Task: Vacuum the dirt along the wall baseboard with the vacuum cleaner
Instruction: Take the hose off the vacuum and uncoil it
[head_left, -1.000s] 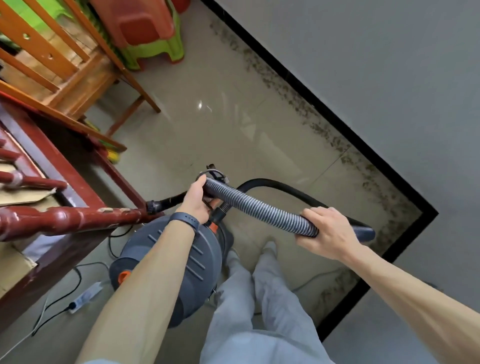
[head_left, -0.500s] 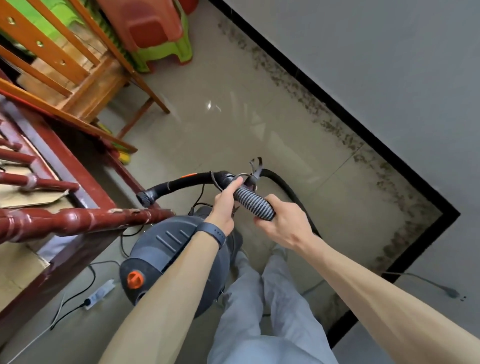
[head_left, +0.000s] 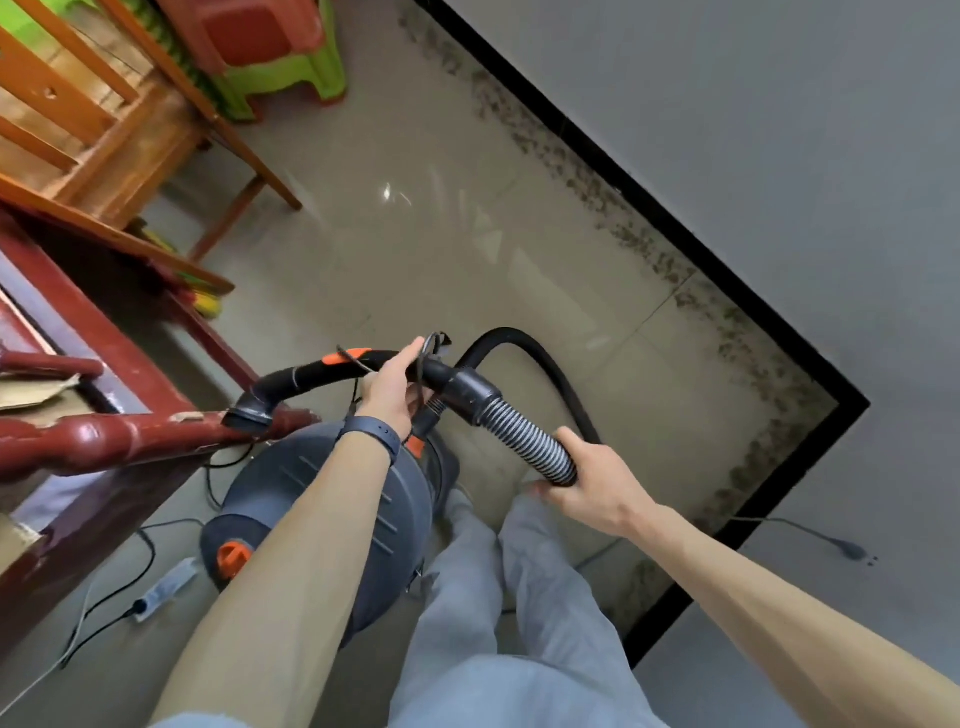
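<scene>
left hand (head_left: 387, 395) curled round handle (head_left: 322, 370) above vacuum (head_left: 311, 499), likely to steer | right hand (head_left: 587, 483) wrapped round hose (head_left: 519, 441) right of vacuum, likely gathering slack | dirt (head_left: 639, 239) lay along baseboard (head_left: 696, 249), well beyond vacuum

Both forearms (head_left: 311, 545) are left bare. A dark blue-grey wristband (head_left: 370, 435), with a small stud on its strap, is worn just behind the left hand (head_left: 389, 389). The legs are covered by loose, light grey trousers (head_left: 540, 597), and a pale sleeve edge (head_left: 197, 721) is seen at the left upper arm
</scene>
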